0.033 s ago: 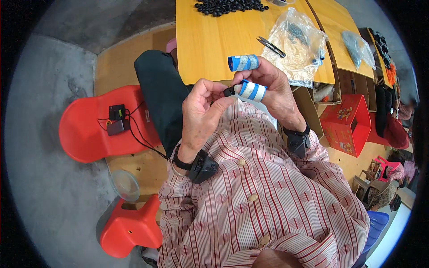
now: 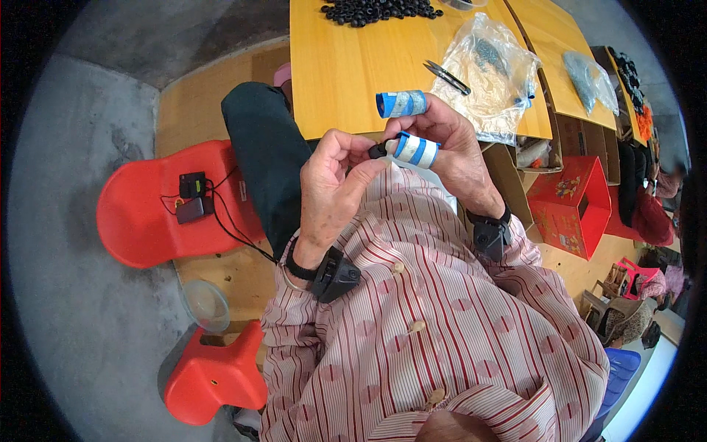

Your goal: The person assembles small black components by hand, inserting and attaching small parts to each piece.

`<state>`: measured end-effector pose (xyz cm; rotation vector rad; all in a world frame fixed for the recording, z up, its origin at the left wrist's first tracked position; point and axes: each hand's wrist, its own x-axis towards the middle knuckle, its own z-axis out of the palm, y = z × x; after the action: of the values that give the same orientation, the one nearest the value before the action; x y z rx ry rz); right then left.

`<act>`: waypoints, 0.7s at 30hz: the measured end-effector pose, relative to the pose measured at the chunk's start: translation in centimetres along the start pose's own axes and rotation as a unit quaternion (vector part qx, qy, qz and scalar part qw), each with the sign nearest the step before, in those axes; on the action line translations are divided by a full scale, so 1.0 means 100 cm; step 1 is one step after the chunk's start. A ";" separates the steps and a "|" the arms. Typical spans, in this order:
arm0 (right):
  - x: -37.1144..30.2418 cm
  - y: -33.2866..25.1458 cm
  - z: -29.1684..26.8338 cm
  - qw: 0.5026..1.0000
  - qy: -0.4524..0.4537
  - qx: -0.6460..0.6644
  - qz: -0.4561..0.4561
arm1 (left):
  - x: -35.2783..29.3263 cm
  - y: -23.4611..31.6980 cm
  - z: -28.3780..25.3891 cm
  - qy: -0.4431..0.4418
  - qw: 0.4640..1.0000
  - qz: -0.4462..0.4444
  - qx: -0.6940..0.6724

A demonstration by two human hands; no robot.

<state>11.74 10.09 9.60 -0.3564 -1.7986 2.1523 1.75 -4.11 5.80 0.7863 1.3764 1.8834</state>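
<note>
The left hand (image 2: 324, 195) and right hand (image 2: 458, 147) (two digits wore blue-and-white wraps (image 2: 405, 104)) pinched a small black piece (image 2: 377, 151) between their fingers.

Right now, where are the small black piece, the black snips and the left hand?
Small black piece (image 2: 377, 151): head view, its exposed side between the hands.
Black snips (image 2: 448, 77): head view, midway along them.
Left hand (image 2: 329, 186): head view, middle of the hand.
</note>
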 end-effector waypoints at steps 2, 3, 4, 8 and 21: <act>-0.001 0.000 0.001 1.000 0.003 -0.017 -0.004 | 0.000 -0.002 0.000 0.002 1.000 0.010 0.014; -0.001 0.000 0.002 1.000 0.005 -0.021 0.000 | -0.001 -0.002 0.000 0.002 0.999 0.019 0.029; -0.001 -0.001 0.002 1.000 0.007 -0.025 0.003 | 0.000 -0.002 0.000 0.003 0.999 0.020 0.029; -0.003 -0.001 0.004 0.999 0.007 -0.031 0.000 | -0.002 -0.001 0.001 0.020 0.994 0.025 0.100; -0.002 0.000 0.002 0.999 0.000 -0.046 0.013 | -0.001 0.010 0.003 0.047 0.938 0.159 0.304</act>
<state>11.84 9.89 9.66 -0.4040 -1.9069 2.0918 1.87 -4.30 6.83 1.2969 2.0349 1.7449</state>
